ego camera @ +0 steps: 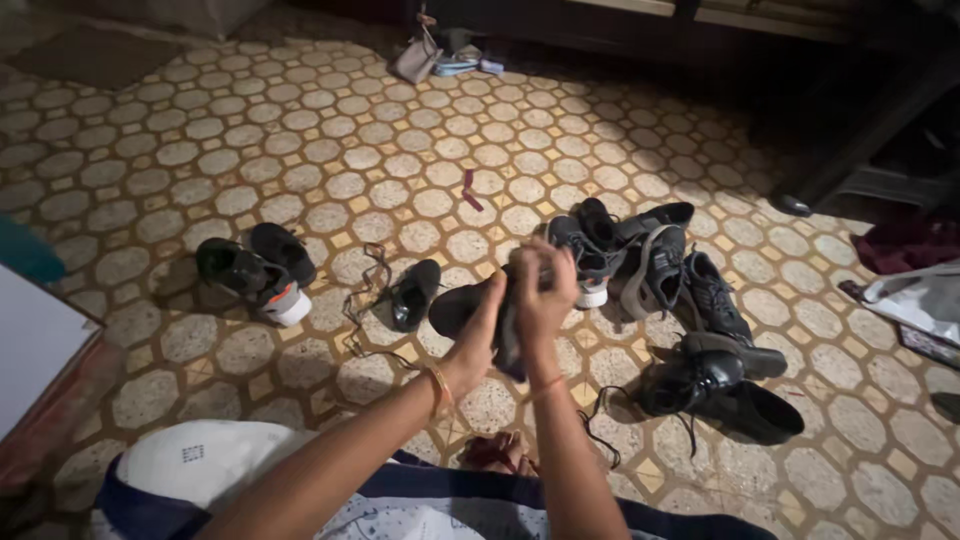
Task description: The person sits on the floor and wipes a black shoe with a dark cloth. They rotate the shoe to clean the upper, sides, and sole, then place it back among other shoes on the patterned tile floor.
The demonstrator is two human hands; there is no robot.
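Left hand (478,335): I read it as closed under the dark shoe (470,308), fingers wrapped along the sole side, holding it up above the tiled floor (200,150).
Right hand (541,292): fingers bent and pressed together on the upper end of the same shoe; I cannot tell whether they pinch a lace or the tongue.
Shoe position: in the air between both hands, in front of the knees, clear of the floor.
Loose lace (365,300): lies in loops on the floor just beside a single black shoe (414,293), left of the held one.
Risk, slip: the grip covers only part of the shoe; I judge that a pull by the right hand could twist it out of the left.
Risk, mismatch: the pile of dark shoes (680,300) to the right and the pair with a white heel (262,275) to the left look much alike in this low light; mixing partners is likely.
Risk, snag: a second lace (600,425) trails near the right forearm; it could catch and drag the black boot (720,390).
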